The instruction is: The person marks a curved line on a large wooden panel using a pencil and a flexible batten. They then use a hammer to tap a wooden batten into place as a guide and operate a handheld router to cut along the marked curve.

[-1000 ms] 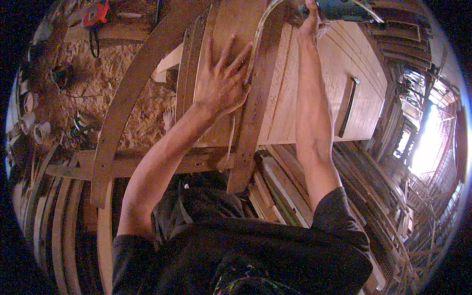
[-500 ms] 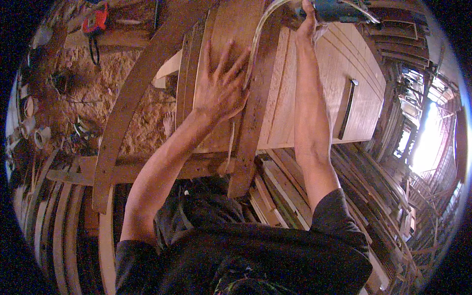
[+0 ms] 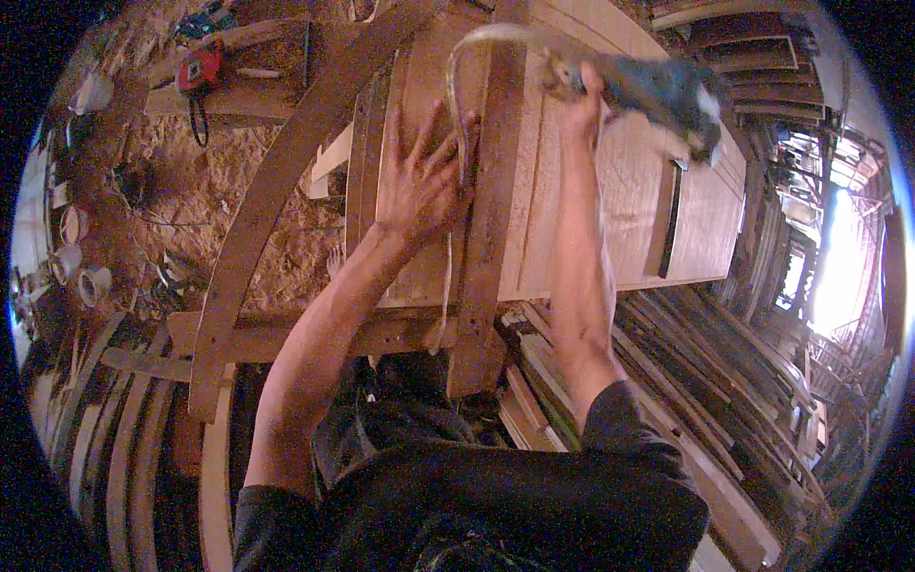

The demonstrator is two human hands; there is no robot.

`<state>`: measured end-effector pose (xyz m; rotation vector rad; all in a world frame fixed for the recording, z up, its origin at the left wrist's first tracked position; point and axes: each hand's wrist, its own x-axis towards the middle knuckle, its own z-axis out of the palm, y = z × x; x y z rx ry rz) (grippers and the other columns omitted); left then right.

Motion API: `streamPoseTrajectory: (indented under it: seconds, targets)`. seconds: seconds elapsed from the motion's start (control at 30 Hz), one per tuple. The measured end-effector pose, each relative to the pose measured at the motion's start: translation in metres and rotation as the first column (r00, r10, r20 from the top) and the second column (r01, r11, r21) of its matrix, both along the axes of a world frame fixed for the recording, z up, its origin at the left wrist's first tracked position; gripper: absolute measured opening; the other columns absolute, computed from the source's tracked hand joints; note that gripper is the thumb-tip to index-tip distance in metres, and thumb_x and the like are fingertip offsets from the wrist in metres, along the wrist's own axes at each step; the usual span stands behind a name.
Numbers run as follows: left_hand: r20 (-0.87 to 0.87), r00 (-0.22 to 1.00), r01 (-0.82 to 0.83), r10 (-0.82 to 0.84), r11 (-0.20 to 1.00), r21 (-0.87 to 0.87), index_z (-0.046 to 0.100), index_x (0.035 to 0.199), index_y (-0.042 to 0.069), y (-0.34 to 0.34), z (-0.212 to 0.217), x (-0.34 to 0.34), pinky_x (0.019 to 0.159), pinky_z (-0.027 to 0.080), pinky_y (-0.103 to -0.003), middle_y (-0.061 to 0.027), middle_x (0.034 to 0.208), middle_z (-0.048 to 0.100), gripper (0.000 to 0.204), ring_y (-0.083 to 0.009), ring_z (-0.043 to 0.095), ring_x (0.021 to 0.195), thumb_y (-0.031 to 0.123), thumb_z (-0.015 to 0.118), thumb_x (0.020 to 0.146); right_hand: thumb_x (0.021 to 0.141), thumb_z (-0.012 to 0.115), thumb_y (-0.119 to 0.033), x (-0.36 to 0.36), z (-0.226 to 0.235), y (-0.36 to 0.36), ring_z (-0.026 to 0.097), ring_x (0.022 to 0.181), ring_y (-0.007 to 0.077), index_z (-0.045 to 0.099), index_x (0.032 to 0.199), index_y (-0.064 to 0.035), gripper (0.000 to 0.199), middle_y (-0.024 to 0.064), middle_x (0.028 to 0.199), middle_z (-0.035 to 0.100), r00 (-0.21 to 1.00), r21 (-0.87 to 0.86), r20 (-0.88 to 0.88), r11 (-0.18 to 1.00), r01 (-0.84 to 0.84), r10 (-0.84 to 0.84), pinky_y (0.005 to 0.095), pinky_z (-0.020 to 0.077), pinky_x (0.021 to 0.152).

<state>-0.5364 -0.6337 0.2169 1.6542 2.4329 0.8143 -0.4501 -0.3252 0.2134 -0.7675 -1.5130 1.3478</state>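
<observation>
My left hand (image 3: 424,191) lies flat with fingers spread on a brown wooden board (image 3: 429,76), part of a frame with a curved brown member (image 3: 267,191). A pale cord (image 3: 453,86) loops down to my left hand; whether the fingers pin it cannot be told. At the upper right, my right hand (image 3: 581,110) is closed around one end of a blue-green power tool (image 3: 658,91), blurred by motion. Its exact kind is unclear. The tool is over a light wooden panel (image 3: 705,229) that has a dark strip (image 3: 672,214) on it.
A red tape measure (image 3: 199,70) rests on a plank at the upper left, near wood shavings (image 3: 181,205) on the ground. Stacked timber strips (image 3: 686,381) lie at the lower right. Curved wooden pieces (image 3: 124,448) stand at the lower left.
My right hand has brought the power tool nearer, and more of it shows, tilted down to the right. My left hand stays flat on the board. The whole view has shifted slightly.
</observation>
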Motion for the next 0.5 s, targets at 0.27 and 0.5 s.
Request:
streamPoseTrajectory:
  seconds: [0.27,0.5]
  targets:
    - [-0.379,0.925,-0.038,0.002,0.995,-0.088,0.053,0.148,0.020,-0.003,-0.034,-0.007,0.124,0.003,-0.067,0.0048,0.163,0.035,0.070,-0.0280,0.018,0.155,0.046,0.068,0.084,0.083,0.079,-0.025,0.196,0.014,-0.164,0.052,0.128,0.0244,0.046,0.144,-0.0084,0.071,0.0097,0.141,0.055,0.995,0.054,0.103,0.998,-0.018,0.012,0.0431,0.0401,0.112]
    - [-0.103,0.994,-0.034,0.033,0.999,-0.007,0.053,0.146,0.019,-0.002,-0.019,-0.010,0.121,0.010,-0.063,0.0053,0.164,0.034,0.063,-0.0270,0.027,0.149,0.038,0.063,0.087,0.072,0.088,-0.034,0.249,-0.002,-0.241,0.053,0.125,0.0255,0.044,0.144,-0.0052,0.089,0.0114,0.138,0.054,0.902,0.257,0.397,0.964,0.068,-0.170,0.0426,0.0420,0.110]
